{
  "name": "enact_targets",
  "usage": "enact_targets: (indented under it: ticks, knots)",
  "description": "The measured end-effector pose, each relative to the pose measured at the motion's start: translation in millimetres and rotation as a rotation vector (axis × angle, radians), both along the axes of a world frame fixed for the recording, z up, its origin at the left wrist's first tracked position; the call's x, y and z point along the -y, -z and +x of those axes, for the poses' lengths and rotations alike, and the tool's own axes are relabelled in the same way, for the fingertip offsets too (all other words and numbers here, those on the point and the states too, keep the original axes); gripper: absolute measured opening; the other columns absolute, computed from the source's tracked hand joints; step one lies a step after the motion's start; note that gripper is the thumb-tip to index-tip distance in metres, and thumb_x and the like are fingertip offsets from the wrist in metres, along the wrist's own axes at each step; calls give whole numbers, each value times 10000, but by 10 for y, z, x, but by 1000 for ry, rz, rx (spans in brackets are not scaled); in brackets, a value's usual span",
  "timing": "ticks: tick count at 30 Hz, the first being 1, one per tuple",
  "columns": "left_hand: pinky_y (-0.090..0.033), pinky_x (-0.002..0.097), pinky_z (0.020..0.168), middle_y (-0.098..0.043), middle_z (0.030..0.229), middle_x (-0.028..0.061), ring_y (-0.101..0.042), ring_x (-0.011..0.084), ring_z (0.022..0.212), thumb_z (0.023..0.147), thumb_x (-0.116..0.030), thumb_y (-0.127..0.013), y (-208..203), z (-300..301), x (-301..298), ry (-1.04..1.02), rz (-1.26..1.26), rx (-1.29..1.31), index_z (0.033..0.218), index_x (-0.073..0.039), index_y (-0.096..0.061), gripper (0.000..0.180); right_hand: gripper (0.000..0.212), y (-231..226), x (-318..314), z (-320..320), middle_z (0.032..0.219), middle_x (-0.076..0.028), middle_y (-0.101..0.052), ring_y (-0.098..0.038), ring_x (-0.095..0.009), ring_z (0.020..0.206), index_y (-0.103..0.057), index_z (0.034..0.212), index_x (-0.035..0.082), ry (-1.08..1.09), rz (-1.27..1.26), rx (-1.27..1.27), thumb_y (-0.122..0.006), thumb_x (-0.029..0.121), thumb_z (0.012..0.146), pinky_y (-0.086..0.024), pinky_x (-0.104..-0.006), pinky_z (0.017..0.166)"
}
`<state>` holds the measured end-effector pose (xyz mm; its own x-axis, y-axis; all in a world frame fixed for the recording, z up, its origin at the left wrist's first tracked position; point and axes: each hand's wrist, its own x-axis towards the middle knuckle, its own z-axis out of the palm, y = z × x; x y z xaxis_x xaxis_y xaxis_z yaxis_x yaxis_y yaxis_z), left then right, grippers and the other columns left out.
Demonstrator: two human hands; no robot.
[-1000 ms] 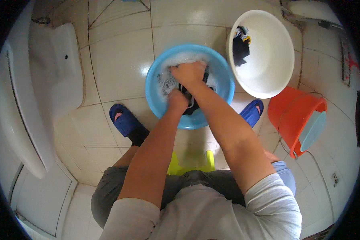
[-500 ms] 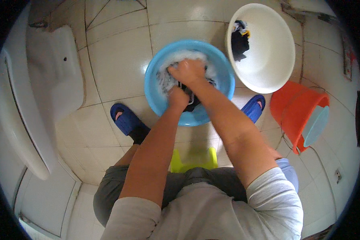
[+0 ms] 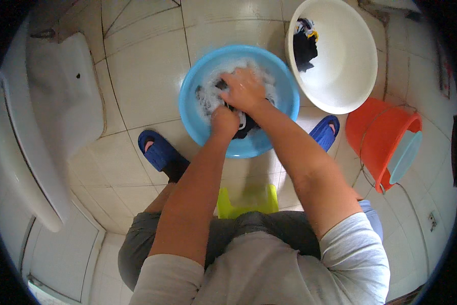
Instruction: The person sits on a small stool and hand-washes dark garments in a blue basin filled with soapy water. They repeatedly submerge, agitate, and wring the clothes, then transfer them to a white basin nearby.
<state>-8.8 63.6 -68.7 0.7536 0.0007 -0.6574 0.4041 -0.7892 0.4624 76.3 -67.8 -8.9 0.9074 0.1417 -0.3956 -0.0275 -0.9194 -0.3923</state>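
Observation:
A light blue basin (image 3: 187, 96) stands on the floor in front of me, holding white suds and wet dark clothing (image 3: 248, 127). Down in it, my left hand (image 3: 225, 122) is closed round part of the dark clothing near the basin's middle. My right hand (image 3: 244, 90) lies just beyond it, among the suds (image 3: 205, 99). Its thumb stands apart from the stretched fingers, with a bit of dark cloth showing in the gap. Foam partly covers those fingertips and much of the clothing.
A large white basin (image 3: 340, 61) at the far right has dark clothes (image 3: 304, 48) against its left side. Near it an orange bucket (image 3: 370, 137) leans over with a light blue basin (image 3: 405, 157) inside. A yellow-green stool (image 3: 248, 201) is under me; a white fixture (image 3: 66, 86) stands left.
My right hand has gone from a fist to loosened, spread fingers. The left keeps its hold on the clothing. The whole view has shifted slightly.

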Motion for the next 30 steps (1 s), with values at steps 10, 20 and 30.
enact_targets:
  ticks: [10,20,30]
  knots:
    - [-572,576,1031,-799,1122,264,-743,477,1116,974,-307,-738,-134,-34,-47,50,-218,137,1297,-67,-753,403,515,-229,63,-496,1484,-130,-643,-560,-418,1418,-802,1247,201,90,85,257,-861,489,824,-432,-631,1160]
    - [-590,561,934,-784,1151,241,-748,470,1068,950,-294,-809,-62,44,46,110,-7,78,1127,-20,-779,328,505,-189,-103,261,1150,-203,-765,-750,-458,1006,-801,1178,121,154,15,-59,-858,470,818,-601,-569,918]
    - [-595,603,910,-765,1095,336,-754,511,1023,983,-292,-745,41,-29,-12,123,-21,35,1115,58,-732,374,453,-48,99,-185,1440,-164,-690,-579,-456,1405,-812,1262,261,-28,-11,105,-827,481,867,-446,-662,1141]
